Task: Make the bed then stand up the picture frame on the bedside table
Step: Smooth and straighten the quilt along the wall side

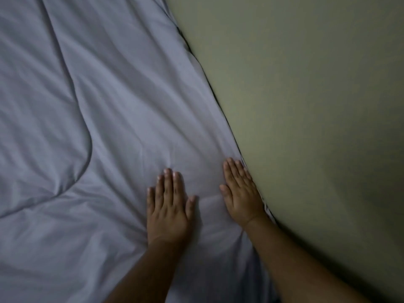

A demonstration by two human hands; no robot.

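Head view: both hands lie flat, fingers straight, pressing a grey duvet (109, 127) that covers the bed. The left hand (168, 204) rests inward from the duvet's edge; the right hand (240, 193) presses along that edge, against the olive wall (306, 106).

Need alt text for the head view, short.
Two bare hands press flat on a wrinkled grey-blue comforter: the left hand away from the edge, the right hand along its edge beside a plain olive-green surface. Dim light.
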